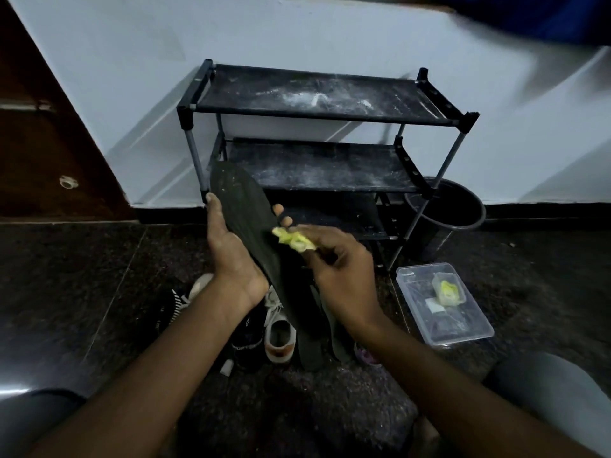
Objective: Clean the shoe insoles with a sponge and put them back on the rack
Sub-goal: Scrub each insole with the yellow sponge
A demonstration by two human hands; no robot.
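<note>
We are holding a dark insole [246,219] in the middle of the view. It is tilting so that its toe end is pointing toward 11 o'clock and its heel end is reaching down toward 6 o'clock; whether the heel is touching the floor [99,276] we cannot tell. Our left hand [231,256] is cradling it from underneath, with the thumb hooking over its 9 o'clock edge and the fingertips curling up past its 3 o'clock edge. Our right hand [340,266] is pinching a crumpled yellow-green sponge [292,242] between thumb and fingers. The sponge is touching the insole about halfway along its 3 o'clock side.

Toward 6 o'clock, under our wrists, what looks like a second insole [332,337] is lying on the floor beside a white shoe [279,338] and a black shoe [246,342]. A striped shoe [178,304] is showing at 8 o'clock.

The rack [264,90] is standing at 12 o'clock against the pale wall [132,61], its shelves showing white dust. A black bucket [446,209] is sitting just beside its 3 o'clock leg. At 4 o'clock a clear plastic box [463,328] is lying open on the floor, holding a small tub [448,289] with something yellow inside. A brown door [39,127] is filling the 9 o'clock side.
</note>
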